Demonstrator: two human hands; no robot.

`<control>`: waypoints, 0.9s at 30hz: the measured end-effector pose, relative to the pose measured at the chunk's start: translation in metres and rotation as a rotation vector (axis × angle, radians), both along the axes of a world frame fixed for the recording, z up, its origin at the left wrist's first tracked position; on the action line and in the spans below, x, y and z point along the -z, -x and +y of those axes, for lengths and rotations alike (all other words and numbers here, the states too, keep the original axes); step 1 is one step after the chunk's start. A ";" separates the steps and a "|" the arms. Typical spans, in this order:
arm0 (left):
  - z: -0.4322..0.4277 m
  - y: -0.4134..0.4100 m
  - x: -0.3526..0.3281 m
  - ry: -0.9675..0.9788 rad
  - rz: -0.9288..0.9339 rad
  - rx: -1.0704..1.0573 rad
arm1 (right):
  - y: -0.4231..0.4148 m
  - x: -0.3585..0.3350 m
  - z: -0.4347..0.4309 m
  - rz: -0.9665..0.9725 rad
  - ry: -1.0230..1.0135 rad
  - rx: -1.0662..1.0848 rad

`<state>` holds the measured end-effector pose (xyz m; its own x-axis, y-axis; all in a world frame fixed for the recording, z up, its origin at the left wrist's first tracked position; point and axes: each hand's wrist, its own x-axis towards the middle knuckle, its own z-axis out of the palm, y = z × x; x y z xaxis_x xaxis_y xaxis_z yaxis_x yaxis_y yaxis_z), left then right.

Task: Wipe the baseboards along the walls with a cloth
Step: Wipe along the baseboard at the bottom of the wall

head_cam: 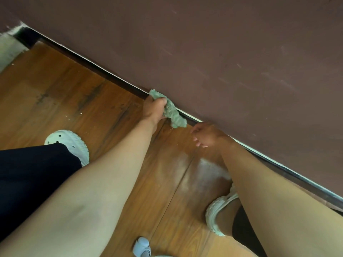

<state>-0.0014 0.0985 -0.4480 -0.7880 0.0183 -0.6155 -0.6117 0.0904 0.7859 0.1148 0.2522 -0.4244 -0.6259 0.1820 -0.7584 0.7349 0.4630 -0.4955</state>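
Head view, left hand [155, 108] pressing green cloth [171, 112] against baseboard [104, 71]

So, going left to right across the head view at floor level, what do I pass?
Left shoe → left hand → green cloth → right hand → right shoe.
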 end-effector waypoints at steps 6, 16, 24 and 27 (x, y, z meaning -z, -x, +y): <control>-0.014 0.002 0.000 0.232 0.092 0.148 | -0.005 -0.001 0.003 0.005 -0.021 -0.012; -0.035 -0.035 0.045 0.564 0.282 0.571 | -0.006 0.000 0.002 -0.024 0.048 -0.006; -0.025 -0.048 0.054 0.719 0.253 1.076 | -0.011 0.004 0.008 -0.026 0.025 -0.009; -0.021 -0.050 0.054 0.659 0.361 1.205 | -0.014 0.004 0.008 -0.035 0.012 -0.012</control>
<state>0.0484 0.0780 -0.5015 -0.6097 0.5745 -0.5461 0.3236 0.8094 0.4901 0.1289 0.2607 -0.4284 -0.6009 0.1652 -0.7821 0.7463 0.4665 -0.4748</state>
